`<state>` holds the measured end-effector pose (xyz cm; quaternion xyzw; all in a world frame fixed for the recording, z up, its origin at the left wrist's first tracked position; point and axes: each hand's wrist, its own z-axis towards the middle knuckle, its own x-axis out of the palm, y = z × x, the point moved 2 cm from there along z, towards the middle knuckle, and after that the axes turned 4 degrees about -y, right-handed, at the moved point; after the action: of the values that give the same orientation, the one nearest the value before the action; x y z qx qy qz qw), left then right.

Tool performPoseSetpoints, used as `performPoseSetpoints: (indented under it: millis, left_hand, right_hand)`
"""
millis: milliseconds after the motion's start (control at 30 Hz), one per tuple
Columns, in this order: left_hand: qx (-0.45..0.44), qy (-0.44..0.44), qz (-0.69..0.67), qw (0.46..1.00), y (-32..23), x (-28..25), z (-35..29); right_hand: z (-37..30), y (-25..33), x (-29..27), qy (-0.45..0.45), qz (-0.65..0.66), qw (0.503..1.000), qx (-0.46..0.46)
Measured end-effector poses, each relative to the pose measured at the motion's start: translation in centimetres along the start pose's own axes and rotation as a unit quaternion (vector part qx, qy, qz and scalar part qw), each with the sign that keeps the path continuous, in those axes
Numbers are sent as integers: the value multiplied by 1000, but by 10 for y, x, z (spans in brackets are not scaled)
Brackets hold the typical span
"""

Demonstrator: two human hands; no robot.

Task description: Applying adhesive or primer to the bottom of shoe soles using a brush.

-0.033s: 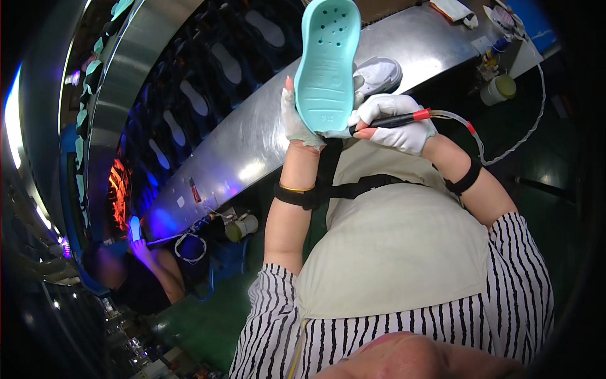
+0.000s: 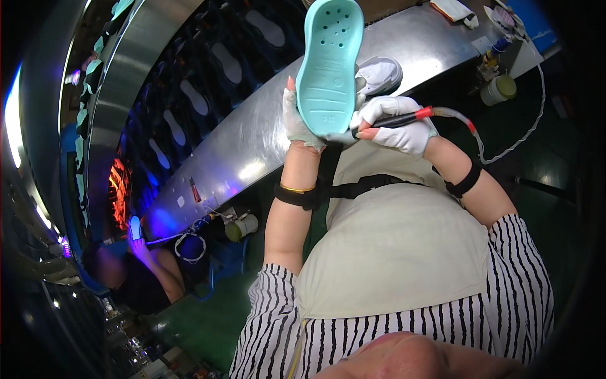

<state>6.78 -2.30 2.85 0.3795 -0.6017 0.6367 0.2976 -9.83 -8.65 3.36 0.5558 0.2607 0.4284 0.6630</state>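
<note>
My gloved left hand (image 2: 299, 119) holds up a turquoise shoe sole (image 2: 326, 85), its fingers wrapped around the back and its thumb along the left edge. Small round holes dot the far end of the sole, and shallow ridges cross the near half. In my gloved right hand (image 2: 399, 125) is a black-handled brush (image 2: 394, 120) with a red band, pinched so that its pale tip meets the rim at the sole's near end. A clear tube (image 2: 454, 114) runs from the brush handle. Bare fingertips poke out of both gloves.
Under my hands lies a metal bench (image 2: 252, 145), with a white shoe (image 2: 380, 74) just behind the sole. Several pale soles (image 2: 227, 63) sit on the dark conveyor beyond. A pot (image 2: 499, 90) hangs at the right. At the far left, another person (image 2: 142, 278) holds a sole.
The sole has shifted slightly right and down with my left hand. The brush tip has slid a little to the right along the near rim.
</note>
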Motion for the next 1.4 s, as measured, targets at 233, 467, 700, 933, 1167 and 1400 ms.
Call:
performPoseSetpoints:
  millis: [233,467,700,933,1167,1400]
  left_hand:
    - [-24,55,-184,981,-4,2,-2]
    - [-19,-7,-18,1000,-16,4,0]
    - [-103,-136,72,983,-23,-7,4]
    - [-165,-271,232,920,-27,-15,3]
    - [-125,-295,327,889,-30,-14,7]
    - [-138,-165,105,971,-23,-4,1]
  right_hand:
    - [4,3,-3,-80,48,995,19]
    - [0,-1,9,22,72,993,94]
    - [28,2,-5,63,2,998,-20]
    - [37,12,-20,170,-72,981,59]
    - [43,18,-29,175,-140,974,30]
    - [38,20,-42,56,16,997,57]
